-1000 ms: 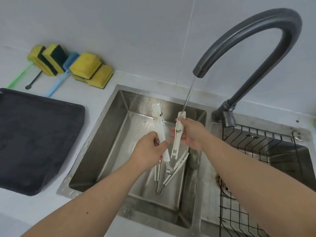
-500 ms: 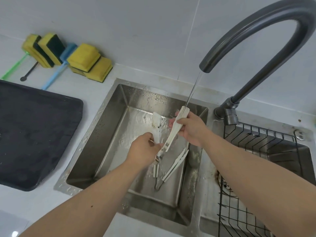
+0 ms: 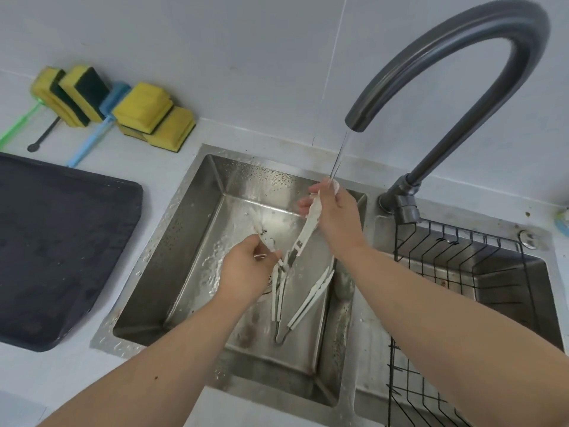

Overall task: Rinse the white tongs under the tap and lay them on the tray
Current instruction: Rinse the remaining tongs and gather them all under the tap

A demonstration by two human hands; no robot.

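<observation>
Steel sink (image 3: 197, 241) set in a pale counter, tap (image 3: 446, 57) running. White tongs (image 3: 304, 232) are gripped at both arms: right hand (image 3: 335, 217) clenched on the upper arm under the stream, left hand (image 3: 246, 272) pinching the lower arm (blurred). Dark tray (image 3: 61, 241) sits well left of the fingers.

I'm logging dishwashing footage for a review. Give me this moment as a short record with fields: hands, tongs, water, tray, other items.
left hand: grips one arm of the white tongs
right hand: holds the other arm up under the stream
tap: running, thin stream hits the tongs' top end
sink: a second pair of tongs lies on the bottom
tray: dark, on the counter left of the sink, nothing on it
sponges: yellow, by the wall
</observation>
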